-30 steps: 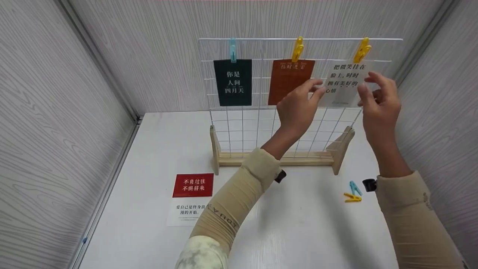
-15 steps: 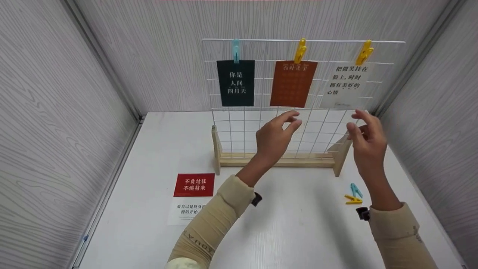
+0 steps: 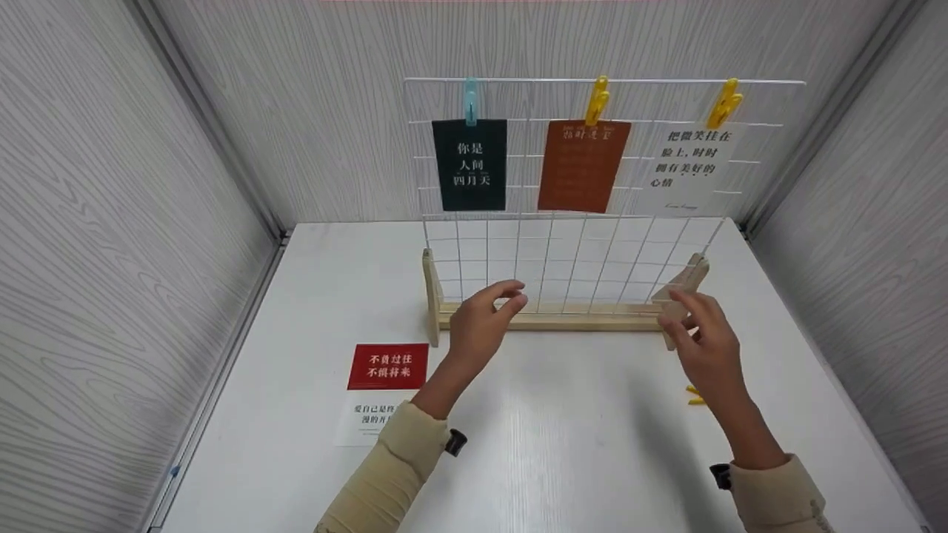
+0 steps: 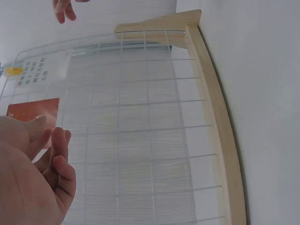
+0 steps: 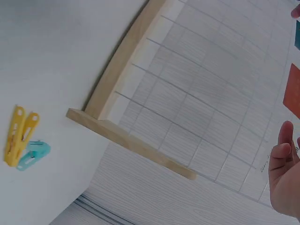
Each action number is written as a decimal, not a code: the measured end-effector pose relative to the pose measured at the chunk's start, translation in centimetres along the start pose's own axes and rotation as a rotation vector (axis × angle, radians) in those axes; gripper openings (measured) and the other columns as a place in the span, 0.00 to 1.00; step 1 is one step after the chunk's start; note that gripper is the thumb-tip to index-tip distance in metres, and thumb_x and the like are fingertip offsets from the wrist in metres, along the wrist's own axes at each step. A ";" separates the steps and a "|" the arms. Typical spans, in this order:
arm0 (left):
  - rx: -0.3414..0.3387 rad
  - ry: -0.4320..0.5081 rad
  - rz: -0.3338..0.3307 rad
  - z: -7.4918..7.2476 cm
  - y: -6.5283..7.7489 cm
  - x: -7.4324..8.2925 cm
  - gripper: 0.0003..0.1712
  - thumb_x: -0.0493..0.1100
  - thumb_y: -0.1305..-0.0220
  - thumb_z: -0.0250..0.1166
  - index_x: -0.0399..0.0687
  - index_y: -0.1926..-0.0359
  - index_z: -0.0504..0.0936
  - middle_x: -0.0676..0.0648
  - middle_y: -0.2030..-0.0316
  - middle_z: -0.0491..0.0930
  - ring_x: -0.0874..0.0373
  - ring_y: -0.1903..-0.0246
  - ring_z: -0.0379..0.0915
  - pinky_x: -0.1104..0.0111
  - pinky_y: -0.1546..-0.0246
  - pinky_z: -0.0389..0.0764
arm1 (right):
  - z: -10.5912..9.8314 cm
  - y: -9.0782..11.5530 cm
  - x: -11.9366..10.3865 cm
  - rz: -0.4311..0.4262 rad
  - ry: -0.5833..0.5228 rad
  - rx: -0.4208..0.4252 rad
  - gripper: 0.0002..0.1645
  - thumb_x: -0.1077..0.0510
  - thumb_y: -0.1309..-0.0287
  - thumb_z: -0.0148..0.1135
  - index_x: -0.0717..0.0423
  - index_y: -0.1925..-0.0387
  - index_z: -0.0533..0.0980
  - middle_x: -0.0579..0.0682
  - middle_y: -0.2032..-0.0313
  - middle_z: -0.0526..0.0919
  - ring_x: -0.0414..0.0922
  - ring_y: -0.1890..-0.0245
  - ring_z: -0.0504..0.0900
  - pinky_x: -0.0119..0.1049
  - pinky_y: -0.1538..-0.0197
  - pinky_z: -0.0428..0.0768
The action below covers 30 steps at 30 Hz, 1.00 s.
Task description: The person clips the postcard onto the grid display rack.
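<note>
Clips lie partly hidden behind the right hand, head view.

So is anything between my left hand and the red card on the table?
Nothing visible blocks your left hand from the red Chinese-lettered card. The stand's left wooden foot is close by the card's upper right corner, so a front approach looks easier.

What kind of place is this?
Probably a little work booth, though I can't be sure: wood-patterned walls stand on three sides of a white table, and a wire grid rack on it holds three clipped cards.
</note>
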<state>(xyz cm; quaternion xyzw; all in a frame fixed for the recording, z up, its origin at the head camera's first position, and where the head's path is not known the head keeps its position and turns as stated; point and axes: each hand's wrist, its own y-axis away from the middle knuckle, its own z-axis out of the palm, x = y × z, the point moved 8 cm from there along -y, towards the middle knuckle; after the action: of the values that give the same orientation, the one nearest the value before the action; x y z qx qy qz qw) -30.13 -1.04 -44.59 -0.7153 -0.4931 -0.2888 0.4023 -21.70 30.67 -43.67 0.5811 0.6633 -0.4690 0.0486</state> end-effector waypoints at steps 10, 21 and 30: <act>0.011 -0.011 -0.201 -3.0 3.6 -8.3 0.14 0.55 0.30 0.64 0.62 0.47 0.85 0.58 0.52 0.86 0.57 0.62 0.80 0.63 0.65 0.78 | 0.5 4.3 5.5 0.116 0.159 -0.218 0.27 0.48 0.33 0.65 0.49 0.36 0.75 0.51 0.40 0.77 0.33 0.64 0.76 0.30 0.71 0.76; 0.053 -0.100 -0.458 -7.5 6.7 -17.5 0.18 0.52 0.29 0.62 0.56 0.42 0.83 0.50 0.43 0.83 0.50 0.39 0.75 0.46 0.40 0.72 | 0.7 6.4 10.3 0.245 0.231 -0.363 0.30 0.44 0.32 0.63 0.52 0.34 0.72 0.56 0.39 0.75 0.50 0.58 0.80 0.33 0.67 0.76; 0.073 -0.086 -0.572 -10.5 7.7 -22.5 0.23 0.51 0.27 0.60 0.52 0.36 0.77 0.43 0.35 0.77 0.44 0.35 0.71 0.43 0.35 0.68 | 1.4 7.3 13.4 0.277 0.289 -0.508 0.35 0.44 0.34 0.64 0.58 0.33 0.71 0.63 0.36 0.72 0.55 0.55 0.82 0.51 0.58 0.81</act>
<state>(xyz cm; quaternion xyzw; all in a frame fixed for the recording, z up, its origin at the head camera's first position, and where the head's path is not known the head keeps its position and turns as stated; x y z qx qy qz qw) -30.92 -22.15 -59.74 -0.5438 -0.7013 -0.3421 0.3089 -20.67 38.57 -56.76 0.6958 0.6737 -0.1900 0.1610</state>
